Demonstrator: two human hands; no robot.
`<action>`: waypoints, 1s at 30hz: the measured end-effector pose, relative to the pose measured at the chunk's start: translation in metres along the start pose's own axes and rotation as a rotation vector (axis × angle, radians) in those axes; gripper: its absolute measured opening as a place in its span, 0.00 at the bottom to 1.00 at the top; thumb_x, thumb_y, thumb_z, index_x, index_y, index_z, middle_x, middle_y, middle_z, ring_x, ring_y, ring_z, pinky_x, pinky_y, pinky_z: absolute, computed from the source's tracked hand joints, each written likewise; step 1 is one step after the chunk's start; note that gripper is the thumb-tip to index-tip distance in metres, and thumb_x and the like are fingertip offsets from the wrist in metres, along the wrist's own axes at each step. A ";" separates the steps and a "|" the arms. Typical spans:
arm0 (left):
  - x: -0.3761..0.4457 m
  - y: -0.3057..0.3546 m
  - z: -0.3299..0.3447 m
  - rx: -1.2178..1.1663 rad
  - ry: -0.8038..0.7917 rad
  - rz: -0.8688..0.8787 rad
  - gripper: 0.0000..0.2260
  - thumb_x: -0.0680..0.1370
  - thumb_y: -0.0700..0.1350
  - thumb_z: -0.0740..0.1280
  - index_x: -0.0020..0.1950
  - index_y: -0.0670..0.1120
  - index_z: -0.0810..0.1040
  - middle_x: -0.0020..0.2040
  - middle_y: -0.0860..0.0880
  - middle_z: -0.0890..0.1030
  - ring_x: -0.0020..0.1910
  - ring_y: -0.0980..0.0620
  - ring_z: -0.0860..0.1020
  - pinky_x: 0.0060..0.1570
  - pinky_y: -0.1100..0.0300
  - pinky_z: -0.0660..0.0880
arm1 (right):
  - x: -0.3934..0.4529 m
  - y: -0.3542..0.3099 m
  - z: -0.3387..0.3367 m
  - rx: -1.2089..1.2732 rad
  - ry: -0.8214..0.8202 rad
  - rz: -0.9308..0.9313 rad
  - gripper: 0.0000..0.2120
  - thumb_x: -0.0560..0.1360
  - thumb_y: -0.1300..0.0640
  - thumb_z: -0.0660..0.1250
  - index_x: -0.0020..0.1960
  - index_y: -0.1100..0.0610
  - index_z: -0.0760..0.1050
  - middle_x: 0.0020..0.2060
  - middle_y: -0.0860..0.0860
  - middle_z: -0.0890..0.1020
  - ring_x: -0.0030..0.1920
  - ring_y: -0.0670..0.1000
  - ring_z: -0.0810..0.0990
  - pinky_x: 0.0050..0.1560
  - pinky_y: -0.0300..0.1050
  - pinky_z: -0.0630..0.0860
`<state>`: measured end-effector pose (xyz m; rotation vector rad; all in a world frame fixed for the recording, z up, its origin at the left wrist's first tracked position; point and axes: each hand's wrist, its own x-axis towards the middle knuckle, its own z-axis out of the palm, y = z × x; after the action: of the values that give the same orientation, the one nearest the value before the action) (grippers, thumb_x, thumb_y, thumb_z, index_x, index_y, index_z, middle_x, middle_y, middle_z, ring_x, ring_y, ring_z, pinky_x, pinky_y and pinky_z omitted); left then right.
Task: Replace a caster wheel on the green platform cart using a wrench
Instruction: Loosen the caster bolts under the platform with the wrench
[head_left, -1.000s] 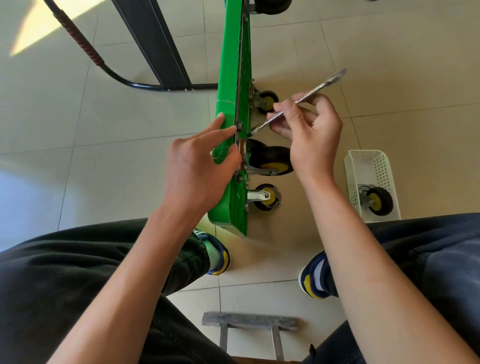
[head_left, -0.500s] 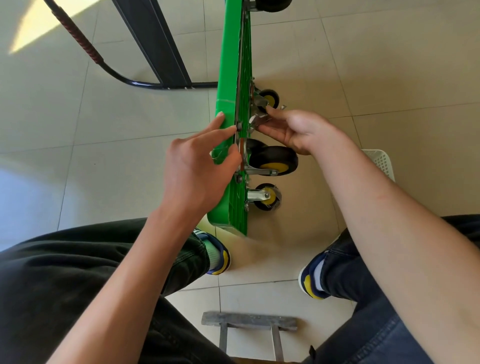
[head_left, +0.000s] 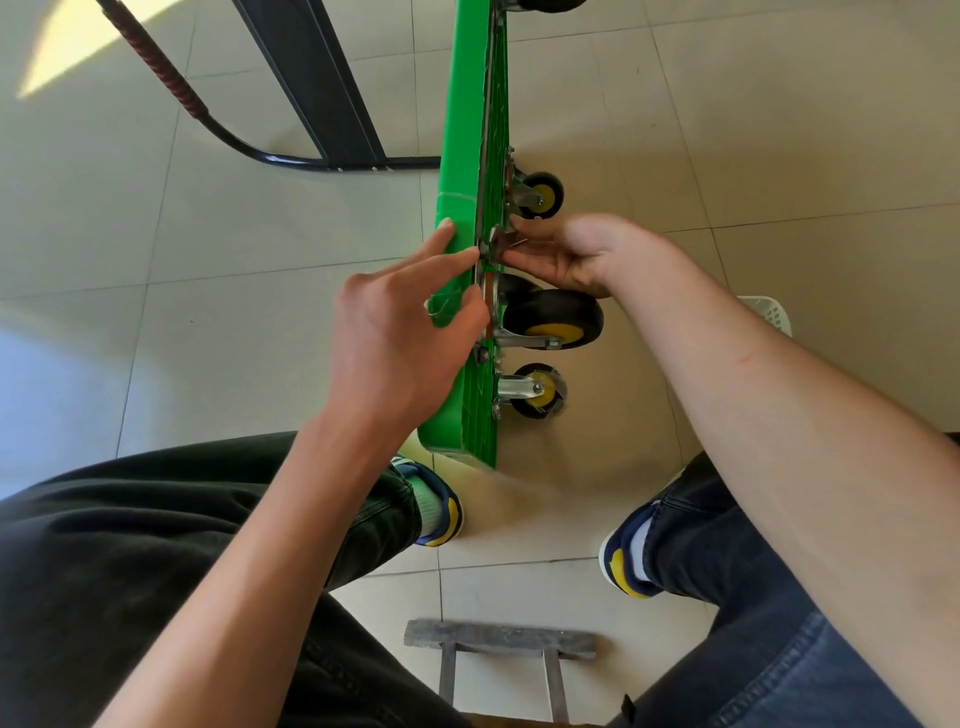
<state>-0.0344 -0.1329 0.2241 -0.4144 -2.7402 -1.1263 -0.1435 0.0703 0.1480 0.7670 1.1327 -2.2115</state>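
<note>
Standing on its long edge on the tiled floor, the green plastic platform cart is running straight away from the person, its wheeled underside facing right. The left hand is reaching in from the deck side, forefinger tip pressing a bolt head at the cart's edge, thumb resting lower on that edge. The right hand is working from the wheel side, fingers pinching a small metal fitting just above the large black caster wheel with the yellow hub; whether it is holding the wrench, I cannot tell. Both hands are nearly meeting across the thin deck. Open floor is lying to the right; a white basket is peeking out behind the right forearm.
</note>
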 end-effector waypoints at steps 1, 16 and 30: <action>0.000 0.000 0.000 0.001 0.000 -0.001 0.13 0.77 0.43 0.73 0.61 0.49 0.85 0.67 0.48 0.79 0.24 0.53 0.76 0.33 0.75 0.73 | 0.001 0.000 0.001 0.003 -0.002 0.006 0.06 0.79 0.67 0.66 0.54 0.68 0.76 0.41 0.63 0.86 0.39 0.58 0.88 0.36 0.46 0.84; 0.001 -0.002 0.001 0.004 0.002 0.007 0.13 0.77 0.43 0.73 0.61 0.48 0.85 0.68 0.48 0.79 0.27 0.51 0.81 0.34 0.68 0.78 | -0.002 -0.017 0.024 -0.244 0.099 -0.152 0.12 0.81 0.67 0.64 0.63 0.70 0.73 0.46 0.64 0.85 0.38 0.59 0.88 0.35 0.49 0.84; 0.001 0.001 0.000 0.026 0.008 -0.018 0.13 0.78 0.43 0.72 0.62 0.49 0.84 0.68 0.49 0.79 0.37 0.44 0.85 0.39 0.75 0.75 | -0.067 0.021 0.046 -0.580 0.240 -0.987 0.08 0.80 0.62 0.68 0.55 0.51 0.74 0.44 0.53 0.87 0.44 0.50 0.88 0.41 0.53 0.86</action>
<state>-0.0353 -0.1320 0.2245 -0.3816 -2.7536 -1.0924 -0.0940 0.0344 0.2050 0.2092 2.5265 -2.2646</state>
